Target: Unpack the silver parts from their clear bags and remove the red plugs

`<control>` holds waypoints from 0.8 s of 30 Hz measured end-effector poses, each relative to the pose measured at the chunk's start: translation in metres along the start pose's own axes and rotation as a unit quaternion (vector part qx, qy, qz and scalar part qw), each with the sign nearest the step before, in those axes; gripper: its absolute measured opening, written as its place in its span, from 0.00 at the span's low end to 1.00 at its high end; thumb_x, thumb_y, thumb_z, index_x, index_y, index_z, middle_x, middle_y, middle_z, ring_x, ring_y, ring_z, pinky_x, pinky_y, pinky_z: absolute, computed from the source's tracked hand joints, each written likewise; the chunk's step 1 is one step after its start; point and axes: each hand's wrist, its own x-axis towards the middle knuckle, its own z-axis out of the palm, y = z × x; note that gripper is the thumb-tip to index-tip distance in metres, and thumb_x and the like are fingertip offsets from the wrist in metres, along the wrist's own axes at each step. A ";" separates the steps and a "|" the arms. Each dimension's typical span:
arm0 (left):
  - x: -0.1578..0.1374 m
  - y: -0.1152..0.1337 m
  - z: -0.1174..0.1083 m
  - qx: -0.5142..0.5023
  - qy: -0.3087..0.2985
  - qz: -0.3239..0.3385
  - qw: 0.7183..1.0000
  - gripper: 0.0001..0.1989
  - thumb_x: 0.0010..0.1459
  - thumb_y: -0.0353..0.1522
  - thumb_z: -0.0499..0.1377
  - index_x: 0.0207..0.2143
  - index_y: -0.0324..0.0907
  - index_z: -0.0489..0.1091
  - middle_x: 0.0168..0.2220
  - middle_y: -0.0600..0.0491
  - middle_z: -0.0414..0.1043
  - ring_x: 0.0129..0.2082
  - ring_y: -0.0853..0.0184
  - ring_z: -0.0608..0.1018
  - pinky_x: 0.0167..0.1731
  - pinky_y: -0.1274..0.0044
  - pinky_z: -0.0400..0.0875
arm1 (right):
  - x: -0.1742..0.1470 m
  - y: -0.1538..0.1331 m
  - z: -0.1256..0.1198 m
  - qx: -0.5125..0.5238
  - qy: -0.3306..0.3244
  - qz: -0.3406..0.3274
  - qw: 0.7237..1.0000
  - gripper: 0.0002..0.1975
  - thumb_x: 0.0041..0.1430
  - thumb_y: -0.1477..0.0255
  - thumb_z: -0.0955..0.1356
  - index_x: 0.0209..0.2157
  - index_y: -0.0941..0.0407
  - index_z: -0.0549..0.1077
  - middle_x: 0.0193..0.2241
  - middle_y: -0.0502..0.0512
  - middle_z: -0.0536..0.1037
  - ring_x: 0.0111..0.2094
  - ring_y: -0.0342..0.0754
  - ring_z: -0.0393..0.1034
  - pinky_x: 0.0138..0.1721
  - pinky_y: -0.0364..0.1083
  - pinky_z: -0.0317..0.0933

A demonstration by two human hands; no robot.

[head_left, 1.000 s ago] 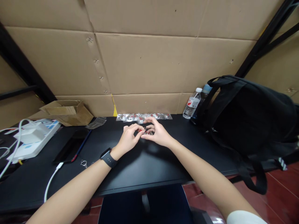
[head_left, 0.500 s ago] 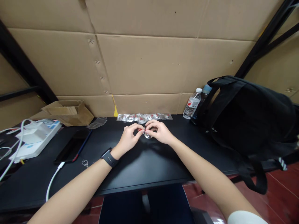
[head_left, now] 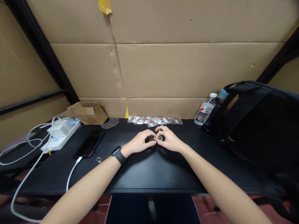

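Note:
My left hand (head_left: 137,142), with a dark watch (head_left: 118,154) on the wrist, is closed with thumb and fingertips curled together low over the black table. My right hand (head_left: 171,140) meets it from the right, its fingers pinched. Between the fingertips is a small shiny round metal piece (head_left: 161,137), partly hidden by the fingers; something reddish shows by the left fingertips. Just beyond the hands lies a row of clear plastic packets (head_left: 150,122) holding silvery discs with red bits.
At left are an open cardboard box (head_left: 93,117), a clear plastic bag (head_left: 110,123), a phone (head_left: 90,143) on a white cable, a white power strip (head_left: 62,138) and a small metal ring (head_left: 98,160). A water bottle (head_left: 205,110) and black backpack (head_left: 263,130) stand right. Cardboard wall (head_left: 158,71) behind.
The view has shifted, so the scene sits further right. My hands stay together at the metal piece; the fingers have turned, and less red shows between them.

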 end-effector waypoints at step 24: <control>-0.003 -0.011 -0.019 0.139 -0.123 0.022 0.982 0.07 0.65 0.34 0.60 0.39 0.46 0.80 0.37 0.53 0.81 0.38 0.66 0.79 0.45 0.77 0.65 | 0.001 0.029 -0.004 -0.138 -0.070 0.053 0.987 0.08 0.63 0.74 0.68 0.41 0.56 0.80 0.38 0.57 0.77 0.40 0.49 0.73 0.46 0.46 0.64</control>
